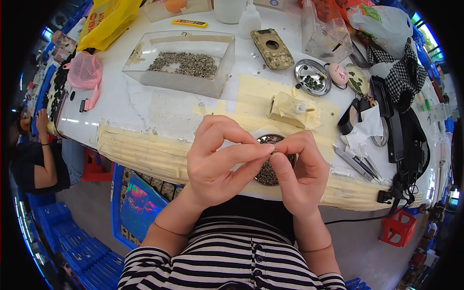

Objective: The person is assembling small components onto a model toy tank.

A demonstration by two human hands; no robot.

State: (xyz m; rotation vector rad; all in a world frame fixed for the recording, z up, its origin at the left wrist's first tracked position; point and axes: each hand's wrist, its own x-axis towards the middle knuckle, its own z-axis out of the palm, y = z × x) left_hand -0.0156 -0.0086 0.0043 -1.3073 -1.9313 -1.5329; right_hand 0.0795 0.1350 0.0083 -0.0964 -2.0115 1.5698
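Observation:
Both hands meet over a round metal dish (269, 137) near the table's front edge. My left hand (216, 162) is closed in a pinch, thumb against forefinger. My right hand (304, 176) pinches too, its fingertips touching those of the left. Whatever lies between the fingertips is too small and covered to name. Below them, many tiny grey-brown metal pieces (267, 175) fill the dish, partly hidden by the hands. Just behind stands a block wrapped in cream tape (285, 112), with a white knob and a thin pin on its right end.
A clear bin (179, 85) of small metal pieces stands at left. Behind the block lie a camouflage-patterned case (272, 48) and a steel dish (297, 75) of dark green bits. Tweezers (355, 164) rest at right. A person's arm (47, 159) shows far left.

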